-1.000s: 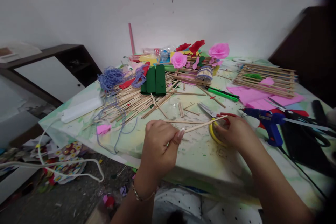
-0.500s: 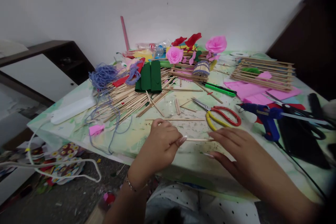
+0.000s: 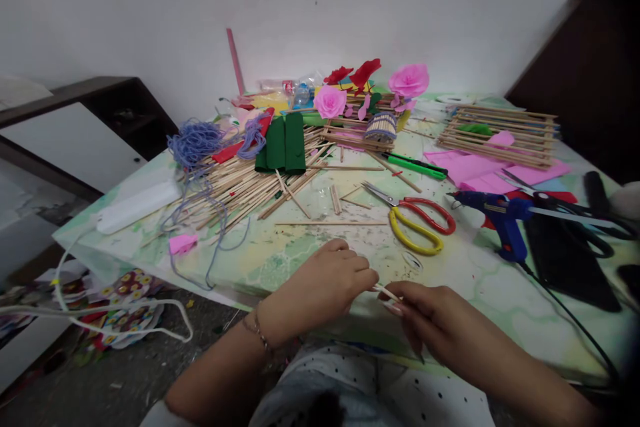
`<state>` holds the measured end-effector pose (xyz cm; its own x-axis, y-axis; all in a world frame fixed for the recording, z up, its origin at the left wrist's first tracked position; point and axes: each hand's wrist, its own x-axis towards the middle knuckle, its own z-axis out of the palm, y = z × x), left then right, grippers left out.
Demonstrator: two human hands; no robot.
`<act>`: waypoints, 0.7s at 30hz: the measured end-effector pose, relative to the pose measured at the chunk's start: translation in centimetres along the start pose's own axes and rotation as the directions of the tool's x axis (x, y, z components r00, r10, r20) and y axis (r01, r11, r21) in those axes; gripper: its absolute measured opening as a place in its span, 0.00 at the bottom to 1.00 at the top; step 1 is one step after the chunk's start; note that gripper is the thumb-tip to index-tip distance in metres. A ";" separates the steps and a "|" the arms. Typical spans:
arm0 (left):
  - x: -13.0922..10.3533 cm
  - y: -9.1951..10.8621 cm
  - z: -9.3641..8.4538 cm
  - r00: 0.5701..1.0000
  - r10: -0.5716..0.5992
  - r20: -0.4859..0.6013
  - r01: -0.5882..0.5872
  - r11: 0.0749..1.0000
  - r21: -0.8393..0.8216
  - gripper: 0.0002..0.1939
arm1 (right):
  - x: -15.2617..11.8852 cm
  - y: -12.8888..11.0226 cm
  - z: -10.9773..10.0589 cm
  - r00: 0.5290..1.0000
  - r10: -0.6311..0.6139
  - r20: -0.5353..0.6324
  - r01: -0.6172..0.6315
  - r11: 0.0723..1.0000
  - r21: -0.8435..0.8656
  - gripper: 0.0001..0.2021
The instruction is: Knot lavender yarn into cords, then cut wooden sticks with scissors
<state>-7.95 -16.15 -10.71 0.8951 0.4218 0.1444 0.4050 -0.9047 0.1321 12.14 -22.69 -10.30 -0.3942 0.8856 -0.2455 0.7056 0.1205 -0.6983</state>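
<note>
Between my two hands, close to the table's front edge, is a thin wooden stick (image 3: 385, 291), mostly covered by fingers. My left hand (image 3: 333, 279) is closed round one end of it. My right hand (image 3: 425, 310) pinches the other end between thumb and fingers. Beyond them another stick (image 3: 331, 223) lies flat across the table. Scissors (image 3: 413, 213) with one red and one yellow handle rest just past my right hand, blades pointing away to the left. A few short stick pieces (image 3: 335, 200) lie near their tips.
A pile of sticks (image 3: 235, 190) lies left of centre under green paper (image 3: 286, 147), beside purple yarn (image 3: 195, 143). To the right are a blue glue gun (image 3: 507, 217), black scissors (image 3: 583, 220) and a stick rack (image 3: 500, 137). Paper flowers (image 3: 330, 102) stand at the back.
Both hands have moved closer together, nearer to me and slightly right. My right hand has gone from loosely spread at the stick's end to pinching it, and the stick is now tilted.
</note>
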 end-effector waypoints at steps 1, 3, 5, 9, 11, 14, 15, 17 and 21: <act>0.1 -0.2 0.1 0.999 0.033 0.031 -0.033 0.999 -0.004 0.05 | 0.1 0.1 0.0 1.000 0.006 0.017 -0.006 0.999 0.046 0.14; 0.4 -0.5 0.2 0.995 0.080 0.056 -0.081 0.997 0.012 0.04 | 0.4 0.4 -0.1 1.000 0.003 0.026 -0.005 0.995 0.104 0.15; 0.7 -0.5 0.2 0.995 0.089 0.039 -0.092 0.992 0.090 0.04 | 0.7 0.5 -0.1 0.999 0.032 0.008 -0.033 0.986 0.165 0.17; 1.4 -0.5 -0.1 0.999 0.043 -0.024 -0.035 0.968 0.248 0.04 | 1.5 0.4 -0.1 0.990 0.139 -0.030 -0.122 0.939 0.322 0.20; 1.8 -0.8 -0.3 1.000 0.026 -0.004 -0.025 0.970 0.243 0.03 | 1.9 0.4 0.0 0.987 0.158 -0.017 -0.138 0.904 0.405 0.18; 2.4 -1.6 -0.3 0.997 0.057 0.043 -0.064 0.979 0.192 0.04 | 2.4 0.5 0.1 0.977 0.181 0.112 -0.212 0.796 0.566 0.17; 2.7 -1.9 -0.2 0.996 0.080 0.040 -0.086 0.979 0.184 0.05 | 2.5 0.6 0.0 0.969 0.173 0.176 -0.246 0.755 0.608 0.17; 3.1 -2.5 0.2 0.995 0.102 0.002 -0.101 0.977 0.187 0.06 | 2.8 0.8 -0.2 0.958 0.123 0.260 -0.267 0.717 0.644 0.18; 4.2 -3.5 1.7 0.993 0.042 -0.113 -0.022 0.985 0.174 0.08 | 3.2 1.3 -1.0 0.987 -0.014 0.158 -0.074 0.844 0.532 0.17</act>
<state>-5.25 -11.30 -12.26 0.8846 0.3876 0.2594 0.4117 -0.9103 -0.0435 12.34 -19.24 -11.35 -0.4921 0.8017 -0.3392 0.3110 -0.2021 -0.9287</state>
